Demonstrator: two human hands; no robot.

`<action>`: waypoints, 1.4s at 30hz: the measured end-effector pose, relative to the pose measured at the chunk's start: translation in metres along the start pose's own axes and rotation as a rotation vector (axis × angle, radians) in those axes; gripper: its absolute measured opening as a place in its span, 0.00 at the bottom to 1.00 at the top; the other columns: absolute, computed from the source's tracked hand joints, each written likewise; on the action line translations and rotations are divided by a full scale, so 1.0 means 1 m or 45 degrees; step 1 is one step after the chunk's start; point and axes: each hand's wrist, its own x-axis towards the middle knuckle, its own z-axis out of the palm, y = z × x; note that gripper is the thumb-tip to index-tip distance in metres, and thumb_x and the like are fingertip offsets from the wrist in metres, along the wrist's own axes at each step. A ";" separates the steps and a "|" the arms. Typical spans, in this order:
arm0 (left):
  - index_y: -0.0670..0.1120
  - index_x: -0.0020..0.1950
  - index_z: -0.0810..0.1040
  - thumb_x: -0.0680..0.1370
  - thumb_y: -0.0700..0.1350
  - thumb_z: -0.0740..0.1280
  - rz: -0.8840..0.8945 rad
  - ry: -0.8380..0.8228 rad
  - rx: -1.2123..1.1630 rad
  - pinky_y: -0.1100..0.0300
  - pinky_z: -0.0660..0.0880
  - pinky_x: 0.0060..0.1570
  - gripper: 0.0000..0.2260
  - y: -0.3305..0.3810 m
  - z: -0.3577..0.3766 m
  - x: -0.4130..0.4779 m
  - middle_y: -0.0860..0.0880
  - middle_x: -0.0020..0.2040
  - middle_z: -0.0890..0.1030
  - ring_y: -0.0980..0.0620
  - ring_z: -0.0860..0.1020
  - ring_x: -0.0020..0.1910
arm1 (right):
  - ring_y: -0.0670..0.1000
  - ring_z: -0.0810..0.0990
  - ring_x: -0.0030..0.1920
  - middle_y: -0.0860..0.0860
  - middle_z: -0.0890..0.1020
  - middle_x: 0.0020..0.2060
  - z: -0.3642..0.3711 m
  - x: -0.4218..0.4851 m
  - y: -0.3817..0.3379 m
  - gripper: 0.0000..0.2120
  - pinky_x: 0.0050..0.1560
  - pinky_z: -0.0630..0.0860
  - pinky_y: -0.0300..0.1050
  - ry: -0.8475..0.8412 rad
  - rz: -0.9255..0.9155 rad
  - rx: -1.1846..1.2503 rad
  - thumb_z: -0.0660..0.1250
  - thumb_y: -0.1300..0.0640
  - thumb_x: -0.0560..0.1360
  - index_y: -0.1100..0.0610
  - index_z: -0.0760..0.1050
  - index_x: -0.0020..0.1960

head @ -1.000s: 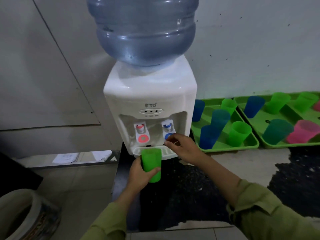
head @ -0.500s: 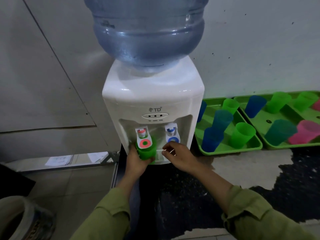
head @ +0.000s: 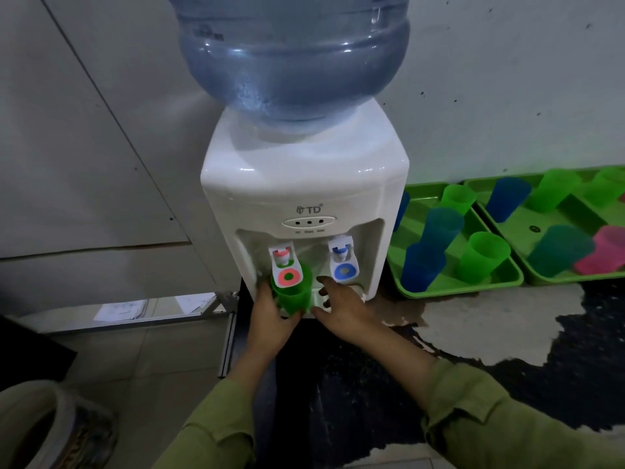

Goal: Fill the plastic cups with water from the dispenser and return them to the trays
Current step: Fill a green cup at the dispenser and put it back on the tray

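L hand [head: 267,319] comes up from below w/ palm turned inward, fingers & thumb wrapped round the lower half of a green cup [head: 292,296], which is upright. The cup's mouth sits right under the red tap [head: 285,269], whose paddle covers part of the rim. Can't tell if water is running or how full the cup is

R hand [head: 345,309] is just right of the cup, palm down, fingers loosely spread & slightly bent, gripping nothing. Its tips rest on the white drip tray [head: 319,296] below the blue tap [head: 343,265], thumb pointing toward the cup. Both forearms reach fwd in olive sleeves [head: 507,418], wrists bare

Both hands are at the base of the white dispenser [head: 304,184], w/ the blue water bottle [head: 294,59] high above them

Well to the right of R hand, the near tray [head: 453,289], green, holds blue, teal & green cups, incl. a green one [head: 483,255] closest to the hand side. Further right, the far tray [head: 514,228] has blue, green & teal cups plus a pink cup [head: 605,252]
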 end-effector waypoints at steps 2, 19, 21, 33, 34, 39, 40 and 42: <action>0.42 0.65 0.68 0.69 0.34 0.71 0.081 0.027 0.071 0.65 0.73 0.56 0.26 0.003 -0.006 -0.004 0.46 0.60 0.75 0.52 0.75 0.59 | 0.56 0.74 0.62 0.56 0.74 0.64 0.006 0.002 -0.003 0.29 0.57 0.70 0.41 -0.005 0.008 0.118 0.67 0.55 0.74 0.56 0.61 0.71; 0.35 0.45 0.75 0.78 0.38 0.61 0.030 0.072 0.696 0.54 0.66 0.50 0.07 0.043 -0.025 0.022 0.36 0.47 0.75 0.39 0.72 0.49 | 0.54 0.76 0.61 0.53 0.77 0.62 0.033 0.027 -0.012 0.34 0.53 0.69 0.39 0.142 0.070 0.353 0.75 0.49 0.66 0.54 0.63 0.67; 0.36 0.44 0.73 0.79 0.37 0.58 0.060 0.050 0.706 0.54 0.65 0.49 0.07 0.043 -0.023 0.019 0.35 0.48 0.74 0.39 0.71 0.50 | 0.54 0.76 0.61 0.53 0.77 0.62 0.033 0.027 -0.011 0.34 0.53 0.69 0.39 0.140 0.078 0.356 0.75 0.49 0.67 0.54 0.63 0.67; 0.49 0.32 0.66 0.77 0.39 0.56 -0.020 0.181 0.023 0.67 0.63 0.32 0.14 0.069 -0.026 -0.001 0.50 0.33 0.68 0.54 0.67 0.33 | 0.56 0.76 0.61 0.55 0.78 0.61 0.027 0.027 -0.012 0.33 0.61 0.71 0.49 0.222 -0.041 0.250 0.77 0.51 0.65 0.60 0.68 0.64; 0.48 0.31 0.66 0.74 0.42 0.56 -0.070 0.198 -0.046 0.64 0.64 0.33 0.11 0.072 -0.027 0.000 0.50 0.32 0.68 0.54 0.67 0.33 | 0.55 0.75 0.62 0.55 0.77 0.61 0.027 0.027 -0.012 0.34 0.62 0.71 0.49 0.211 -0.051 0.246 0.77 0.51 0.65 0.60 0.68 0.65; 0.46 0.33 0.74 0.66 0.52 0.55 -0.352 0.196 -0.131 0.51 0.73 0.43 0.13 0.088 -0.038 0.012 0.47 0.33 0.76 0.47 0.74 0.37 | 0.56 0.76 0.61 0.56 0.77 0.61 0.026 0.028 -0.010 0.35 0.62 0.71 0.50 0.193 -0.041 0.233 0.78 0.51 0.64 0.59 0.67 0.66; 0.46 0.33 0.75 0.66 0.53 0.55 -0.358 0.177 -0.107 0.49 0.74 0.44 0.14 0.090 -0.040 0.012 0.47 0.33 0.77 0.47 0.74 0.38 | 0.56 0.76 0.61 0.56 0.77 0.61 0.026 0.028 -0.010 0.35 0.62 0.71 0.49 0.187 -0.039 0.234 0.78 0.51 0.64 0.59 0.67 0.66; 0.46 0.34 0.75 0.67 0.54 0.55 -0.341 0.146 -0.021 0.48 0.75 0.45 0.15 0.092 -0.045 0.011 0.47 0.34 0.78 0.45 0.76 0.39 | 0.56 0.76 0.61 0.55 0.77 0.61 0.026 0.029 -0.010 0.36 0.61 0.71 0.48 0.182 -0.037 0.244 0.78 0.52 0.63 0.59 0.67 0.66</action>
